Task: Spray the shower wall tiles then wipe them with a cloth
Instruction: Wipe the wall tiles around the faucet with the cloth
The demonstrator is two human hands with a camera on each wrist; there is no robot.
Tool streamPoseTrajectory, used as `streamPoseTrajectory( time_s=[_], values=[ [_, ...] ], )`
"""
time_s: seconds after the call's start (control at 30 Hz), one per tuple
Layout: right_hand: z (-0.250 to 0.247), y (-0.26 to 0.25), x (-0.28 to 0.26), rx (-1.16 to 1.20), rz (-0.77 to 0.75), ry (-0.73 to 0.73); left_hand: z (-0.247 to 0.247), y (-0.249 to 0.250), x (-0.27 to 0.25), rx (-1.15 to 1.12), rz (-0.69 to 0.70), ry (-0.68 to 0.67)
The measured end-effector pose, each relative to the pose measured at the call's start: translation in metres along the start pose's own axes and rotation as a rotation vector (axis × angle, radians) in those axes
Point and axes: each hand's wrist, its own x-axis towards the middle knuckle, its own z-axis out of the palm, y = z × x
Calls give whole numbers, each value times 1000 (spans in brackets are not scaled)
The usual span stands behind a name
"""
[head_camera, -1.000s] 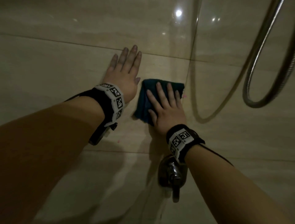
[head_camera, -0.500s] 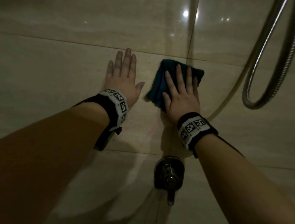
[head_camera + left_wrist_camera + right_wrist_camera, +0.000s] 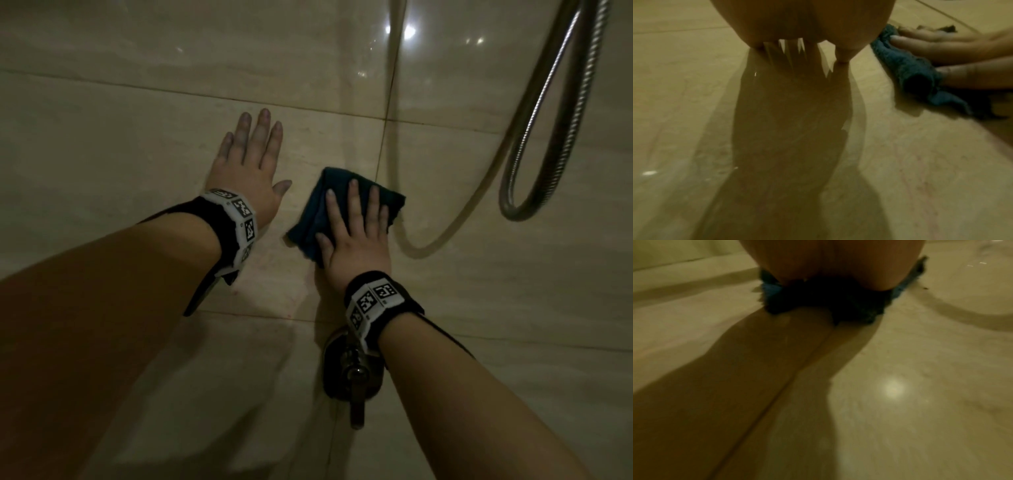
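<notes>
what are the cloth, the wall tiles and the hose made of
Cloth: looks like soft terry or microfibre, dark blue, with a fuzzy nap and frayed edges. Wall tiles: probably glazed ceramic or polished stone, beige and glossy, mirroring lights and the hands. Hose: looks like ribbed flexible metal with a shiny finish.

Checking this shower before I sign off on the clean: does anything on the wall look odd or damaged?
Only faint reddish streaks on the beige tile below the blue cloth that the right hand presses flat. They look like residue, not damage. The left hand rests flat beside it. No cracks show.
</notes>
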Motion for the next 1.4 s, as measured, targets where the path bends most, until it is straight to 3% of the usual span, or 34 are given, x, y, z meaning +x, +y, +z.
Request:
streamPoseTrajectory(
  time_s=[0.17,0.37,0.6,0.73,0.87,1.1,1.27,1.4],
  values=[
    [-24,21,27,-98,-70,21,1,-4,0,28,24,18],
    [-53,45,68,-69,-10,177,2,-5,0,75,23,14],
    [-33,43,41,-9,96,218,4,-7,0,100,33,29],
    [-8,34,4,-17,112,93,8,-9,0,82,49,52],
    [7,20,-16,-23,110,63,13,-10,-4,39,74,79],
    [-5,4,-3,5,181,13,17,-33,-5,37,230,157],
    [-16,-13,24,25,202,87,15,-52,-4,90,339,167],
    [-2,-16,16,17,183,137,18,-57,-4,133,368,172]
  ],
)
